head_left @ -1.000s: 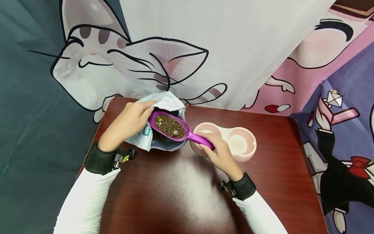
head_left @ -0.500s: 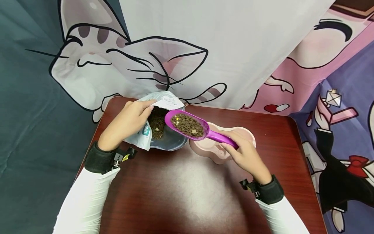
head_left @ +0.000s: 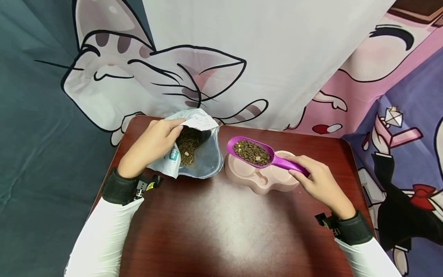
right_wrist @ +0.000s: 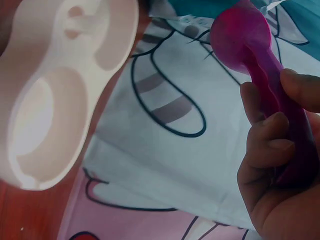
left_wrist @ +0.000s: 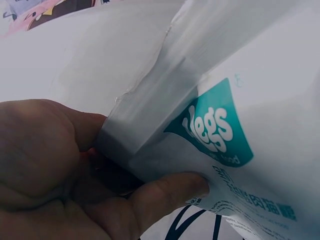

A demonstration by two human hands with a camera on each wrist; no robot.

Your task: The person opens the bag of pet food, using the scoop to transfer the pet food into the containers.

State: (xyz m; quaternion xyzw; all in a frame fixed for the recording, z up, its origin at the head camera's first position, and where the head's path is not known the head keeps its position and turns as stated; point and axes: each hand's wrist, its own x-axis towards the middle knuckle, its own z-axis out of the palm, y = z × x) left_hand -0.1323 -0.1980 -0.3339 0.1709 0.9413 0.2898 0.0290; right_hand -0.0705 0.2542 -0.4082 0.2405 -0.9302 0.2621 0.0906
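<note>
My right hand (head_left: 316,181) grips the handle of a purple scoop (head_left: 290,164) heaped with brown kibble (head_left: 250,152). In the head view the scoop overlaps the back of a pale pink double pet bowl (head_left: 263,187); the right wrist view shows the bowl (right_wrist: 75,95) beside and apart from the scoop (right_wrist: 240,37). At the back left, my left hand (head_left: 152,144) pinches the edge of an open pet food bag (head_left: 209,156), with more kibble (head_left: 187,148) inside. In the left wrist view, the thumb and a finger hold the bag's white side (left_wrist: 150,110), which bears a teal label.
The bag and bowl stand on a dark red wooden table (head_left: 207,231), near its back edge. A cloth backdrop (head_left: 277,57) with cartoon cats hangs right behind the table.
My right hand has carried the filled scoop out of the bag's mouth and rightward to the bowl. The left hand keeps its place on the bag's edge.
</note>
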